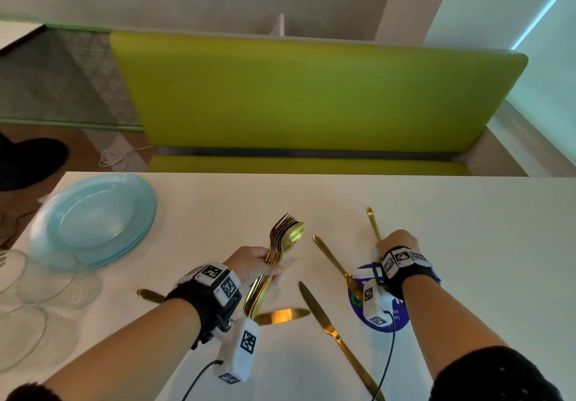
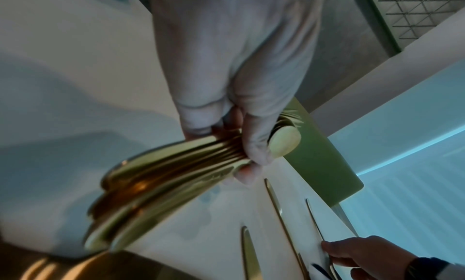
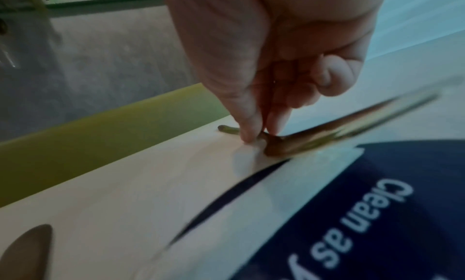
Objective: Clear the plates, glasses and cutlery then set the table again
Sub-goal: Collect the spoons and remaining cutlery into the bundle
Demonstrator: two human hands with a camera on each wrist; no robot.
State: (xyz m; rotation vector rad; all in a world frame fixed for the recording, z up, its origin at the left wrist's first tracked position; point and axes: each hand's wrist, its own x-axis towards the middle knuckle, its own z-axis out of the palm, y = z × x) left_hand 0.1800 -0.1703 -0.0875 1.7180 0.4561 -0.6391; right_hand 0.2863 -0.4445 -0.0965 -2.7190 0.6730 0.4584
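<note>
My left hand [image 1: 274,271] grips a bundle of gold forks and a spoon [image 1: 282,238] by the handles, tines pointing away, held just above the white table [image 1: 483,244]. In the left wrist view the bundle [image 2: 163,171] fans toward the camera. My right hand [image 1: 381,241] pinches a gold knife [image 1: 373,221] lying on the table; the right wrist view shows thumb and fingertips [image 3: 247,129] closed on the knife [image 3: 327,133]. Three more gold knives lie loose: one [image 1: 335,263] between my hands, one [image 1: 330,329] nearer me, one [image 1: 280,316] under my left wrist.
A stack of pale blue plates [image 1: 96,220] sits at the table's far left, with clear glasses [image 1: 53,279] in front of it. A round purple sticker [image 1: 402,316] lies under my right wrist. A green bench [image 1: 311,95] runs behind the table.
</note>
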